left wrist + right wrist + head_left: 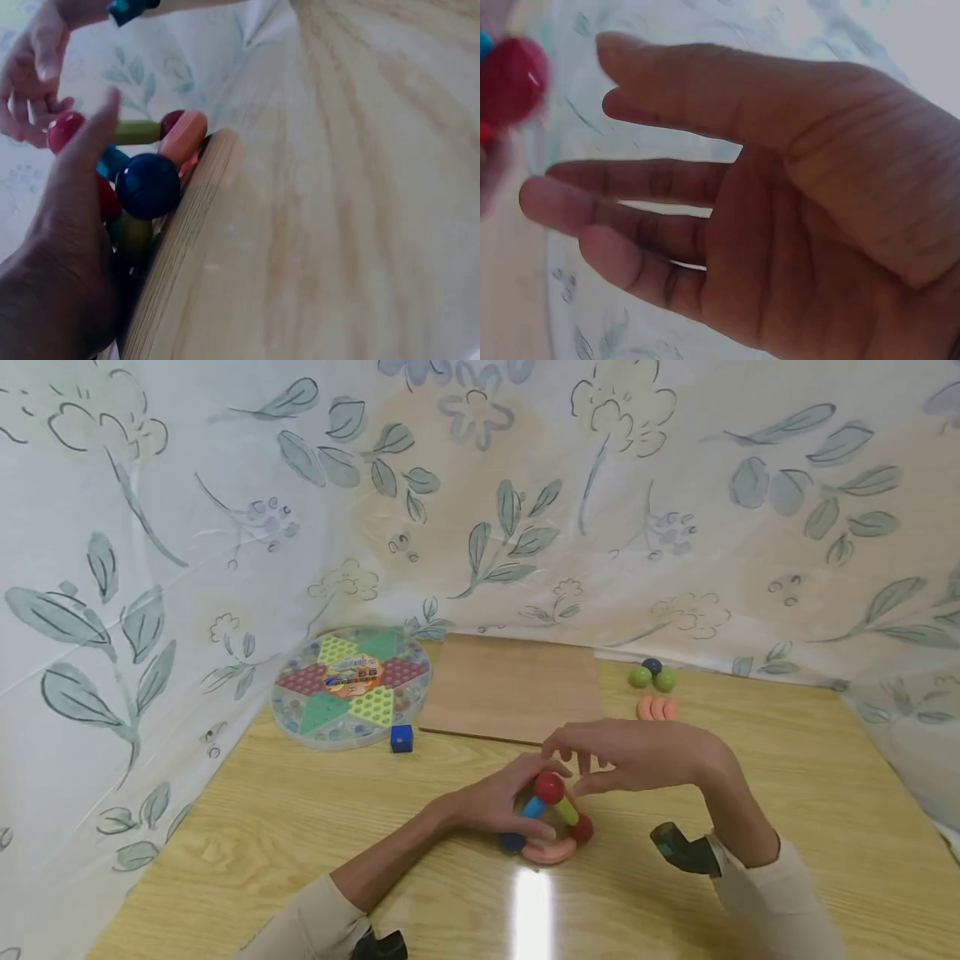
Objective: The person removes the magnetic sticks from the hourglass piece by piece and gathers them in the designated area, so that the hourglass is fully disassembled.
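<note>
On the wooden table stands a small ball-and-stick toy frame (550,853), with a red ball (550,787) at its top. Blue and yellow-green sticks slope down from that ball to a dark blue ball (148,186) and another red ball (582,828); a curved orange piece forms its near base edge. My left hand (491,802) holds the frame from the left, thumb across the near side and fingers behind it. Just right of the top, my right hand (637,756) hovers with loosely bent, spread fingers and nothing in its palm (742,225).
A round Chinese checkers board (318,727) lies at the back left, a blue cube (401,738) before it. Beside it is a flat wooden board (517,685). Green balls (664,679), a dark blue ball (652,667) and curved orange pieces (657,708) sit at the back right.
</note>
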### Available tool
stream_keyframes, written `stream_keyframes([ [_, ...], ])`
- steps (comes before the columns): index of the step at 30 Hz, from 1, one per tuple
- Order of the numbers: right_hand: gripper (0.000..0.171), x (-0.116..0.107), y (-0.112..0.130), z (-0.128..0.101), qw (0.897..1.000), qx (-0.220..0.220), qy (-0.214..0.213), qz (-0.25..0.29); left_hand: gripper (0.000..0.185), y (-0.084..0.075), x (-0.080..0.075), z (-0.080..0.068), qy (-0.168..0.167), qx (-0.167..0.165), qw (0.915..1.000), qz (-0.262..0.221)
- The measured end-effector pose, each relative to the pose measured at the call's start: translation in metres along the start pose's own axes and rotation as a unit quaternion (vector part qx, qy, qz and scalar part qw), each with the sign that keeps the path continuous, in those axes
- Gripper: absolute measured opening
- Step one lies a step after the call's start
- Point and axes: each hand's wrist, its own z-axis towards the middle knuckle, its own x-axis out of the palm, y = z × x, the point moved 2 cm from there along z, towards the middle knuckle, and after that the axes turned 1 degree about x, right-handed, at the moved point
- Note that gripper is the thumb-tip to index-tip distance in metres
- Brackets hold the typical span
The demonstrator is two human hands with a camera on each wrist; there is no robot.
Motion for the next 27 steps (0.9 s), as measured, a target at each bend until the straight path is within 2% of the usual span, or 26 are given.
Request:
stream_keyframes([
  [3,0.037,0.011,0.007,0.009,1.000,-0.009,0.008,-0.018,0.083,0.001,-0.002,0.003,0.019,0.023,0.9984,-0.047],
  [6,0.032,0.020,0.012,0.015,0.999,0.004,0.011,-0.035,0.088,0.002,-0.003,0.002,0.046,0.044,0.9961,-0.061],
  [7,0.030,0.022,0.013,0.017,0.999,0.012,0.014,-0.033,0.090,0.001,-0.005,0.000,0.055,0.038,0.9963,-0.053],
  [8,0.027,0.024,0.013,0.020,0.999,0.020,0.016,-0.032,0.091,0.000,-0.006,0.000,0.064,0.046,0.9957,-0.050],
  [11,0.021,0.029,0.016,0.027,0.998,0.044,0.018,-0.034,0.081,-0.009,-0.010,0.002,0.081,0.080,0.9907,-0.074],
  [15,0.027,0.033,0.017,0.034,0.996,0.057,0.011,-0.061,0.072,-0.028,-0.015,0.003,0.093,0.090,0.9873,-0.092],
  [17,0.029,0.034,0.016,0.036,0.995,0.064,0.009,-0.072,0.069,-0.034,-0.016,0.001,0.093,0.081,0.9897,-0.073],
  [20,0.029,0.036,0.016,0.039,0.994,0.069,0.007,-0.086,0.067,-0.034,-0.015,0.000,0.083,0.074,0.9934,-0.029],
  [27,0.022,0.037,0.018,0.044,0.991,0.064,0.020,-0.116,0.073,-0.007,-0.006,-0.001,0.063,0.073,0.9927,0.072],
])
